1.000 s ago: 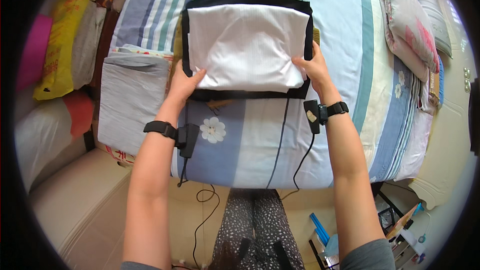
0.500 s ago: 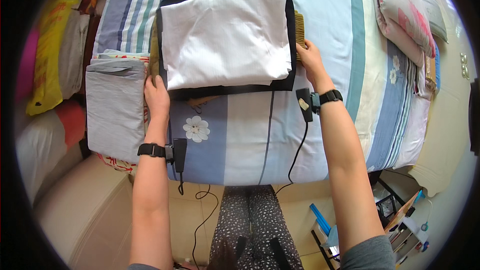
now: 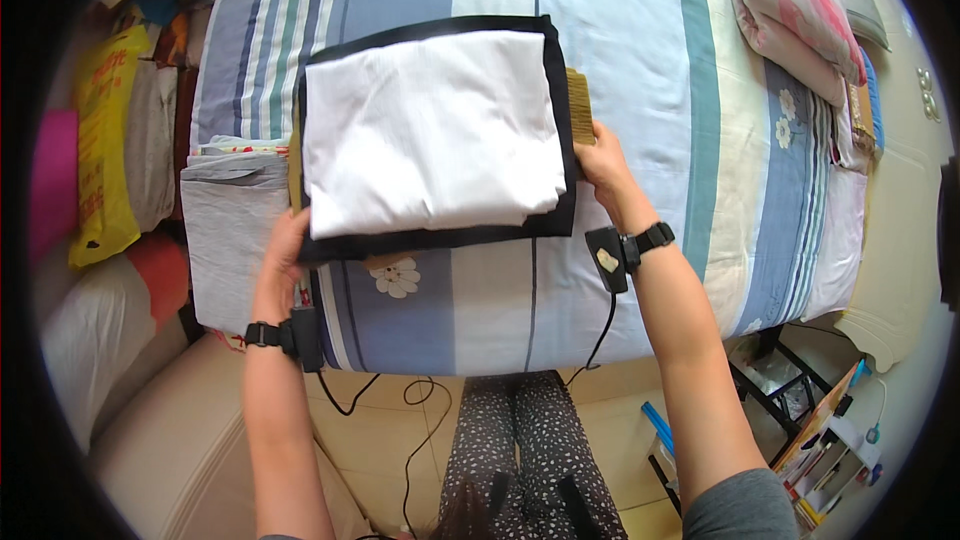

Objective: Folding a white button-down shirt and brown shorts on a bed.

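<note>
A stack of folded clothes is held between my hands above the bed, slightly tilted. On top lies a folded white cloth, with a larger black garment beneath it. An olive ribbed garment sticks out lower down on both sides. My left hand grips the near left corner, its fingers partly hidden under the edge. My right hand holds the right side by the olive garment, with its fingertips tucked below. Close beside my left hand lies a pile of folded grey cloth.
A striped, flowered bedspread covers the bed. Folded pink-grey bedding sits at the far right. A yellow bag and more textiles line the left. Black cables from my wrist straps hang towards the floor.
The clothes stack has come nearer to me and slightly left, carried by both hands. My left hand has shifted left, partly over the grey pile. The view has shifted a little too.
</note>
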### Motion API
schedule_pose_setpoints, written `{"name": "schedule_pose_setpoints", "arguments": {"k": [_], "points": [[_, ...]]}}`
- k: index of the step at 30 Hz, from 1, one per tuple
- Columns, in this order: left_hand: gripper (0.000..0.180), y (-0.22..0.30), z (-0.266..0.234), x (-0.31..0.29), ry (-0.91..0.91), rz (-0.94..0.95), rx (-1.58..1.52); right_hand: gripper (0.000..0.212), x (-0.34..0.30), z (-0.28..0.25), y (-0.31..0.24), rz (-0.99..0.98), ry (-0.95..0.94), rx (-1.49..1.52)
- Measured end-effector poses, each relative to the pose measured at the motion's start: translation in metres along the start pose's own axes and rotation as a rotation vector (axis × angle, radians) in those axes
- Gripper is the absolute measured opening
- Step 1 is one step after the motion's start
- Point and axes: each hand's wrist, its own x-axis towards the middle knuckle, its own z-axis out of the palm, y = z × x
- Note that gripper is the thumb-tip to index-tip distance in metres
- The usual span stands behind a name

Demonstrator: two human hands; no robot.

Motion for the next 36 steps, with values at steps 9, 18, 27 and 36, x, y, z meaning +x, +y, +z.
{"name": "schedule_pose_setpoints", "arguments": {"k": [9, 18, 27, 36], "points": [[0.031, -0.036, -0.005, -0.001, 0.114, 0.131, -0.159, 0.034, 0.003, 0.003, 0.010, 0.007, 0.025, 0.002], [0.027, -0.024, 0.010, -0.064, 0.597, 0.676, 0.577, 0.033, -0.036, -0.014, -0.020, -0.547, 0.571, -0.454], [0.047, 0.052, 0.155, 0.018, 0.349, 1.067, 1.437, 0.048, -0.037, 0.100, -0.061, -0.988, 0.213, -1.140], [0.053, 0.012, 0.168, 0.073, 0.312, 1.044, 1.376, 0.052, 0.021, 0.085, 0.000, -0.884, 0.188, -1.068]]}}
